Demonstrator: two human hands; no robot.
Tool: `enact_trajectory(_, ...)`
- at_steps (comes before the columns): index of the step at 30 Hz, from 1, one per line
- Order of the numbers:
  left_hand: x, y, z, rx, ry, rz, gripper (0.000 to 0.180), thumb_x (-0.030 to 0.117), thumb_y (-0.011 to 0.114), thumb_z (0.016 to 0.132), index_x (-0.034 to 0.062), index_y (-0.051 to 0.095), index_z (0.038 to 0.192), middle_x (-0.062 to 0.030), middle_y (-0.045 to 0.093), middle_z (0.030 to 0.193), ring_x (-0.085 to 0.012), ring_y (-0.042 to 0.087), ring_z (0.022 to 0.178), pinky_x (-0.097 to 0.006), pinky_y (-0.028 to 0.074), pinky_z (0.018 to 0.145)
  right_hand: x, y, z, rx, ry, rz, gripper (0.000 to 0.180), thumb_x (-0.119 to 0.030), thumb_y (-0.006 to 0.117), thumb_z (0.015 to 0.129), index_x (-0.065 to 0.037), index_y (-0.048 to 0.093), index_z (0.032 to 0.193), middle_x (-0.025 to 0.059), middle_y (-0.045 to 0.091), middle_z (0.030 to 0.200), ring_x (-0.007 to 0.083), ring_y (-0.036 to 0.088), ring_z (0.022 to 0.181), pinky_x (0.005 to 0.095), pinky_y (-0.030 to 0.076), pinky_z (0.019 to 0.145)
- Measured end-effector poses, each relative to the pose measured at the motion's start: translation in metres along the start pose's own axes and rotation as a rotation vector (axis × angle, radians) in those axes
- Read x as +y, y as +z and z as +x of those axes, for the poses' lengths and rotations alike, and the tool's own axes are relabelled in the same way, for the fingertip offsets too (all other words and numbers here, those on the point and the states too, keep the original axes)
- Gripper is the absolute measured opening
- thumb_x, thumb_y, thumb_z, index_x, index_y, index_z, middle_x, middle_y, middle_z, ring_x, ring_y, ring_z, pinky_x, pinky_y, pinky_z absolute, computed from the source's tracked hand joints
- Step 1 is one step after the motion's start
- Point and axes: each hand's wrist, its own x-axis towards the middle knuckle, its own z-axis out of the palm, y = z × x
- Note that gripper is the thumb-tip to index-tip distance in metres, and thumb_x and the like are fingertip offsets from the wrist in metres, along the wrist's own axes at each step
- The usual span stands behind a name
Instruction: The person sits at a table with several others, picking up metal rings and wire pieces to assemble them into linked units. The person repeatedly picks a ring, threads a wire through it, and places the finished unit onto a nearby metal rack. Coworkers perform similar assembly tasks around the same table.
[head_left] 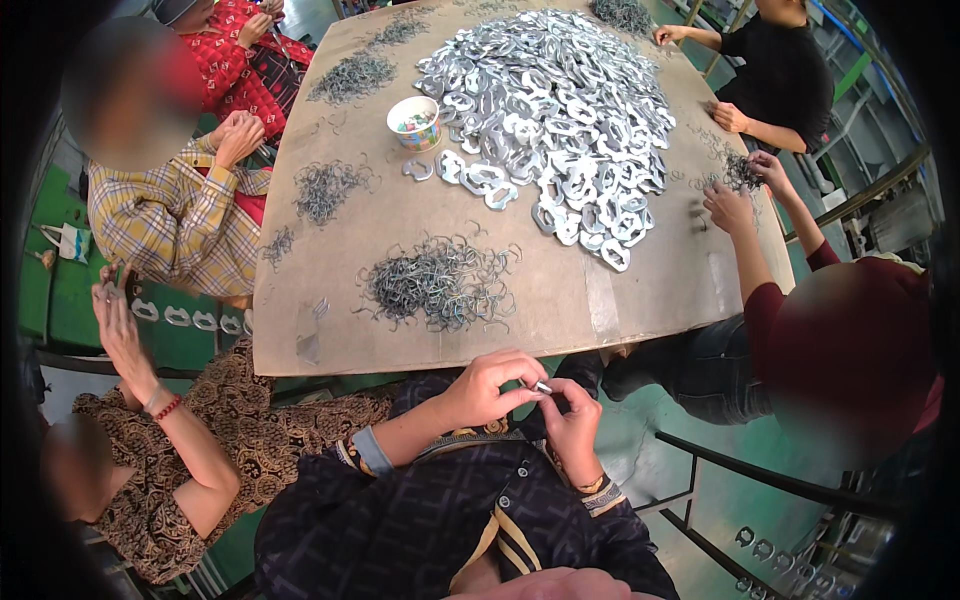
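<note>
Left hand (490, 388) and right hand (572, 415) meet just below the near edge of the tabletop (640, 290), fingertips touching. Both grips are pinched together on one small metal piece (541, 386), held between them over the lap. Just ahead of the grips lies a pile of wire clips (440, 283). Farther ahead and slightly right sits a big heap of flat metal plates (560, 110), with a paper cup (414, 122) at its left edge. Other people's hands work at the sides.
</note>
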Motion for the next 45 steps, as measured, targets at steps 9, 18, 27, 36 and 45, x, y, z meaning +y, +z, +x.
enact_trajectory(9,-0.003,0.012,-0.009,-0.045,0.051,0.016,0.020,0.004,0.074,0.077,0.0045,0.054,0.081,-0.0080,0.066,0.090,-0.0273,0.064,0.083,-0.038,0.048,0.074,0.046,-0.031,0.059,0.165,-0.343,-0.211,0.023,-0.005,0.069,0.077,0.000,0.067,0.099,0.0172,0.069,0.101,0.0343,0.064,0.090,0.0402,0.050,0.082)
enact_trajectory(18,-0.008,0.021,-0.020,-0.053,0.094,0.079,0.022,0.006,0.076,0.078,0.0071,0.054,0.081,-0.0068,0.069,0.092,-0.0250,0.064,0.082,-0.037,0.048,0.074,0.107,-0.011,0.159,0.245,-0.237,-0.733,0.048,-0.009,0.068,0.082,0.002,0.055,0.127,0.0247,0.052,0.131,0.0399,0.049,0.117,0.0456,0.041,0.100)
enact_trajectory(27,-0.015,0.025,-0.026,-0.024,0.052,0.059,0.019,0.010,0.074,0.078,0.0064,0.056,0.082,-0.0054,0.063,0.085,-0.0265,0.060,0.082,-0.038,0.044,0.077,0.110,-0.028,0.176,0.259,-0.150,-0.650,0.015,-0.005,0.063,0.087,0.001,0.066,0.099,0.0140,0.066,0.095,0.0322,0.063,0.086,0.0387,0.050,0.075)
enact_trajectory(36,-0.017,0.023,-0.017,0.045,-0.002,0.041,0.019,0.007,0.077,0.076,0.0060,0.059,0.082,-0.0059,0.070,0.088,-0.0246,0.066,0.081,-0.037,0.047,0.076,0.018,-0.022,0.057,-0.055,0.204,0.518,0.010,0.003,0.070,0.086,0.003,0.064,0.094,-0.0010,0.065,0.082,0.0042,0.058,0.073,0.0187,0.045,0.065)
enact_trajectory(45,-0.005,0.025,-0.014,0.176,-0.027,0.135,0.021,0.007,0.080,0.072,0.0042,0.060,0.079,-0.0072,0.063,0.076,-0.0274,0.061,0.072,-0.038,0.046,0.072,-0.012,-0.023,0.020,-0.051,0.127,0.388,0.015,0.004,0.069,0.084,0.005,0.065,0.098,0.0039,0.069,0.088,0.0084,0.061,0.079,0.0231,0.050,0.074)
